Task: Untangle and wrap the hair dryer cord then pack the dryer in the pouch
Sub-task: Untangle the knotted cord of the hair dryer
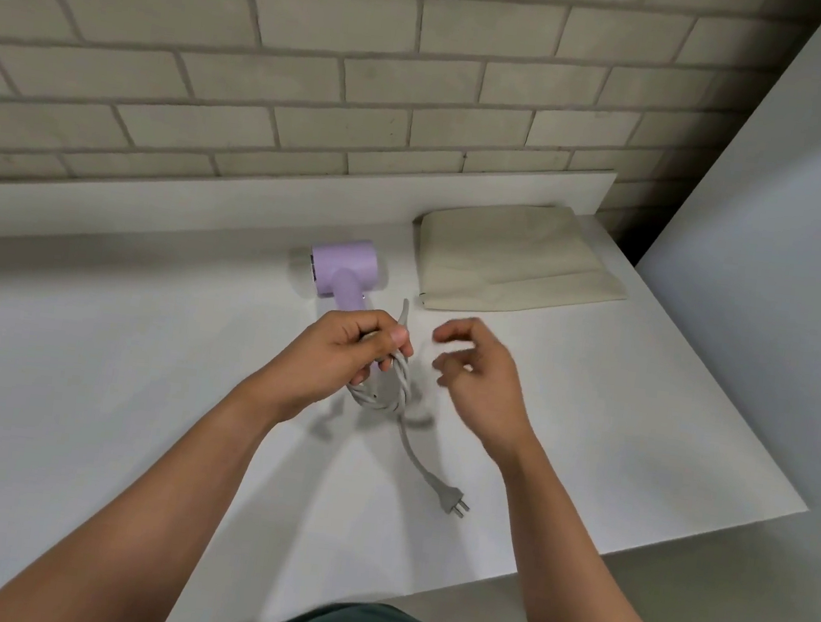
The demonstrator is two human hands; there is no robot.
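— Brick wall across the top of the frame, a white table (134, 381) below it. Where does the hair dryer (344, 265) sit?

— Just above centre, lilac, barrel lying sideways, its handle pointing down-frame into the left hand (342, 354). That hand is closed around the handle end and a bundle of grey cord (389, 385) coiled there.

— And the right hand (478, 374)?

— Empty, fingers loosely curled and apart, hovering just right of the coil without touching it.

— What does the next move turn on?

— The loose tail. It runs from the coil down and to the right, ending in the plug (451, 499) flat on the table below the right hand. So the right hand is the nearer one to gather it, probably for the last turns.

— The pouch (516, 261)?

— Beige cloth, lying flat at the upper right, near the dryer but apart from it. Its opening cannot be made out.
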